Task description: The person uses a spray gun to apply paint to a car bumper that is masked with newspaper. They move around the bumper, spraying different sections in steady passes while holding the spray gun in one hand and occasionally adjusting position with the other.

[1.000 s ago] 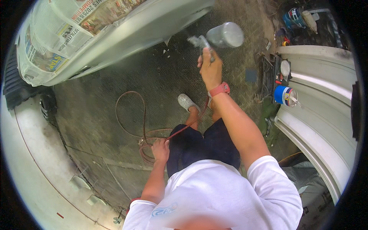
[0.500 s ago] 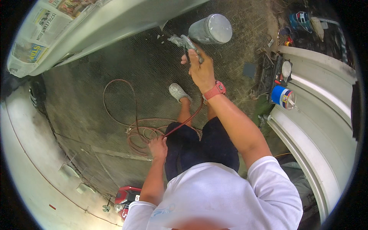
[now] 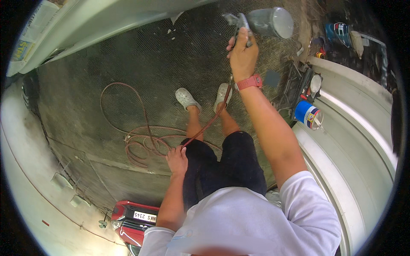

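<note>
My right hand (image 3: 244, 55), with a red watch on its wrist, grips a grey metal spray gun (image 3: 240, 26) by its handle, held out ahead of me. A cylindrical cup (image 3: 270, 22) is attached to the gun and points to the right. From the gun's handle a reddish air hose (image 3: 208, 123) runs back to my left hand (image 3: 177, 161), which is closed on it by my thigh. More of the hose (image 3: 143, 143) lies in loose coils on the floor to the left of my legs.
A pale car body panel (image 3: 98, 30), partly covered with newspaper (image 3: 36, 36), spans the far left. At right lie long pale panels (image 3: 354, 141), a blue and white can (image 3: 308, 114) and a grey square sheet (image 3: 272, 78). Behind on the left is a red vehicle (image 3: 132, 217).
My right hand has carried the spray gun farther out and to the right, blurring it slightly. Both of my shoes now show. My left hand still holds the hose.
</note>
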Demonstrator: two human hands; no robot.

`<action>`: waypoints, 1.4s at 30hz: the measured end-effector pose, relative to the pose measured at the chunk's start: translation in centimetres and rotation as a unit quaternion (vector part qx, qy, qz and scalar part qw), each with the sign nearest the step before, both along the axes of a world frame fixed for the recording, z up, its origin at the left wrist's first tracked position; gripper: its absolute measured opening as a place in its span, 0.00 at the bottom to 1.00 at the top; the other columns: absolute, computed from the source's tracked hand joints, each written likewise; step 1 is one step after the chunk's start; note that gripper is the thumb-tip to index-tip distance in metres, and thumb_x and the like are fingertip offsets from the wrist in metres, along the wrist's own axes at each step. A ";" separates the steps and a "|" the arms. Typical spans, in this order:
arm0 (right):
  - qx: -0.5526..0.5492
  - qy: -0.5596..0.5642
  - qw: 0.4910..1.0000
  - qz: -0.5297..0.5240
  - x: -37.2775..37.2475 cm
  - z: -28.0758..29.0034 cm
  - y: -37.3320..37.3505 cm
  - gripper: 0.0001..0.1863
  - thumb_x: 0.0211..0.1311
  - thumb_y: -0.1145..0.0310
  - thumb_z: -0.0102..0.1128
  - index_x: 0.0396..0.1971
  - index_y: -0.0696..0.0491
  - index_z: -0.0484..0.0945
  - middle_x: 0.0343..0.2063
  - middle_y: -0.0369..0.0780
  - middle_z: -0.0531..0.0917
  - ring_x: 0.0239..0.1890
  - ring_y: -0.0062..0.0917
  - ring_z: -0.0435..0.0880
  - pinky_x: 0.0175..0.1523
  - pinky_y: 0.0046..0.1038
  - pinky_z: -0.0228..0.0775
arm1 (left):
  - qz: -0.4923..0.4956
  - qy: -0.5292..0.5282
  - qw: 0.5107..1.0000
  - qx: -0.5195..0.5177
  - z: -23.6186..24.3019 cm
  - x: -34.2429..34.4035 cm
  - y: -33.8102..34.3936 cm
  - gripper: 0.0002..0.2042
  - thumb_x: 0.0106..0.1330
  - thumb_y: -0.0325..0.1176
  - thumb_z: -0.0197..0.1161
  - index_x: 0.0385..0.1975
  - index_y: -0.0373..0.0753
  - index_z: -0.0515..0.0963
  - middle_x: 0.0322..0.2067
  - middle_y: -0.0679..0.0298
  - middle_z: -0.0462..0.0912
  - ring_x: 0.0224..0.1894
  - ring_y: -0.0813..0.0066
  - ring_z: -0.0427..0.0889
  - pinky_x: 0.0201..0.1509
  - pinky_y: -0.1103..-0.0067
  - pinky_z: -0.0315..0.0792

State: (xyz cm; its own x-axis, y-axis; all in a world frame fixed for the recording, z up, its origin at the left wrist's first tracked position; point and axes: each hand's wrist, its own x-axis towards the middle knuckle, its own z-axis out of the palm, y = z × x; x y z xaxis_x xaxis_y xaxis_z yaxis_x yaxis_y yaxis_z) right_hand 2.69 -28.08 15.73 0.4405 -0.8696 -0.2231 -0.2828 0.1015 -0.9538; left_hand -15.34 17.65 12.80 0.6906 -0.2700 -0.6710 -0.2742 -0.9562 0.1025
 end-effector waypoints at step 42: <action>-0.119 -0.124 0.984 -0.056 3.5 -3.9 -1.1 0.35 0.88 0.60 0.53 0.85 0.56 0.57 0.49 0.52 0.88 0.38 0.32 0.89 0.48 0.34 0.83 | 0.128 0.046 0.990 -0.043 -4.8 -7.3 -8.2 0.19 0.87 0.43 0.55 0.57 0.35 0.84 0.44 0.46 0.87 0.50 0.43 0.84 0.59 0.51 0.73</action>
State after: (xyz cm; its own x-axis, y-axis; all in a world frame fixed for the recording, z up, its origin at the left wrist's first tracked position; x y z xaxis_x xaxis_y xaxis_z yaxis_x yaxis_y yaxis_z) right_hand 6.15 -29.18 11.81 0.3543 -0.9303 0.0948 -0.0388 -0.1159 -0.9925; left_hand -22.65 9.41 7.98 0.6806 -0.1530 -0.7165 -0.0094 -0.9797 0.2003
